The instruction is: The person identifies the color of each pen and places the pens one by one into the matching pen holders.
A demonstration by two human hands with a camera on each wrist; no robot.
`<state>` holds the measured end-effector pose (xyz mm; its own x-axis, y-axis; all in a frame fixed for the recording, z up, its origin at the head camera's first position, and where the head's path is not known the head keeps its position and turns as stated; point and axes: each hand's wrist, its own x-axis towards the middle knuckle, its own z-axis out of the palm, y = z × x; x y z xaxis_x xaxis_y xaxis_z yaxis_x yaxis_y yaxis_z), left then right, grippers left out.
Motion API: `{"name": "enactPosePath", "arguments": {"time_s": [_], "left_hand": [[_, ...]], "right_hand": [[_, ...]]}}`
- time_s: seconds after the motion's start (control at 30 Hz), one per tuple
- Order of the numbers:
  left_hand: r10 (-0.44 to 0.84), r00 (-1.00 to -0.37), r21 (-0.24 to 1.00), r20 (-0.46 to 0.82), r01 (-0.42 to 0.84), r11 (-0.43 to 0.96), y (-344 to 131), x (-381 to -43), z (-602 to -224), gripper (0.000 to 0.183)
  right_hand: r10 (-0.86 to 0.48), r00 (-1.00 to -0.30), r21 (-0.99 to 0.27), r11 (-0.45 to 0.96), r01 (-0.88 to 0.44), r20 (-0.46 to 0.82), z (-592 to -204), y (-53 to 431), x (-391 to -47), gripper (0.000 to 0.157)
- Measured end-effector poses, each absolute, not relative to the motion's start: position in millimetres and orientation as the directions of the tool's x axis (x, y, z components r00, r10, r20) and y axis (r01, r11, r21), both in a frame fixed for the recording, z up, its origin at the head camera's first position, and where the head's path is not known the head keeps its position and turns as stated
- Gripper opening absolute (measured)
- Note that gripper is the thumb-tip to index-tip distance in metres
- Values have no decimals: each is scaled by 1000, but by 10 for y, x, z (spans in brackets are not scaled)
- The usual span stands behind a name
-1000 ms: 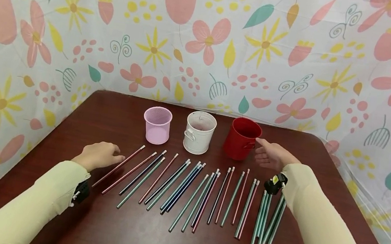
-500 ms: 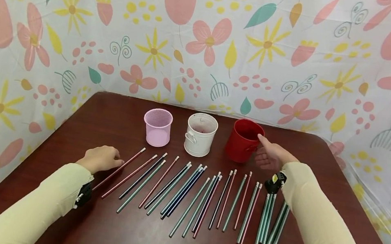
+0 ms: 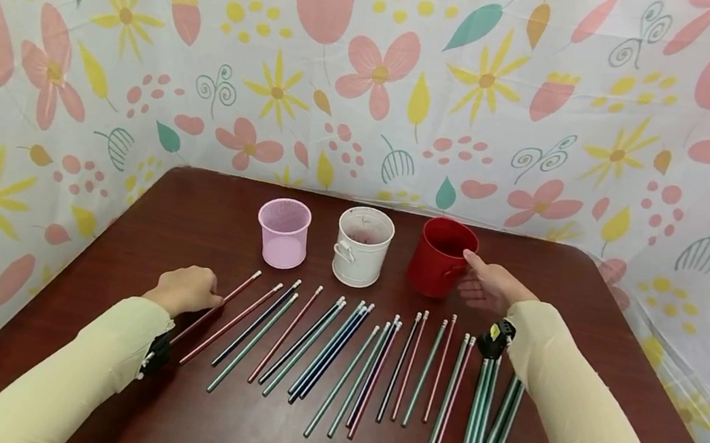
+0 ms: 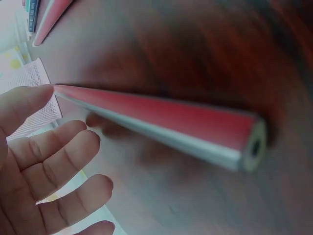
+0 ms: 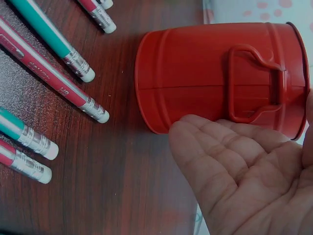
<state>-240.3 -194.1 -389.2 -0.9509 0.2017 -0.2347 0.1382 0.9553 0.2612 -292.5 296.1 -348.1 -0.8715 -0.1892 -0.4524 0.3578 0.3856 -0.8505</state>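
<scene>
In the head view my left hand (image 3: pixel 186 290) lies low over the table with its fingertips at the leftmost red pencil (image 3: pixel 244 284). The left wrist view shows the thumb tip at the far part of this red pencil (image 4: pixel 161 115), its unsharpened end toward the camera, and the other fingers loosely bent and apart below it. My right hand (image 3: pixel 491 284) is beside the red bucket (image 3: pixel 433 265), thumb at the rim. In the right wrist view the fingers of this hand (image 5: pixel 239 166) lie extended along the bucket's side, just by its wire-like handle (image 5: pixel 232 83).
A pink mesh cup (image 3: pixel 283 238) and a white bucket (image 3: pixel 361 252) stand left of the red one. Several green, red and dark blue pencils (image 3: pixel 344 381) lie in a row across the brown table (image 3: pixel 207 217), eraser ends pointing away. A floral cloth (image 3: pixel 366 133) hangs behind.
My left hand has come a little closer to the leftmost red pencil, its fingertips now lower at it. The right hand stays beside the red bucket. The head view has shifted slightly.
</scene>
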Motion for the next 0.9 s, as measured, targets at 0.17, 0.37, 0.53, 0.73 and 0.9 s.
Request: {"name": "enactPosePath", "arguments": {"time_s": [0.17,0.37,0.53,0.73,0.9], "left_hand": [[200,-954,257,-222,141,956,-1912,-2427,-3902,39],[190,-959,258,-211,133,957,-1843,-2455,-3890,38],[177,-958,261,-226,116,958,-1814,-2464,-3908,35],[178,-953,256,-245,113,960,-1831,-2467,-3934,40],[176,-960,276,-217,112,954,-1831,-2467,-3884,41]], "right_hand": [[-162,-879,-847,390,360,-449,-3473,2944,-2902,83],[-140,-889,-839,420,345,-435,-3411,2953,-2899,83],[-130,-889,-830,436,347,-440,-3399,2947,-2883,81],[-130,-888,-830,434,350,-442,-3427,2920,-2849,81],[-115,-891,-831,429,355,-440,-3452,2914,-2840,81]]}}
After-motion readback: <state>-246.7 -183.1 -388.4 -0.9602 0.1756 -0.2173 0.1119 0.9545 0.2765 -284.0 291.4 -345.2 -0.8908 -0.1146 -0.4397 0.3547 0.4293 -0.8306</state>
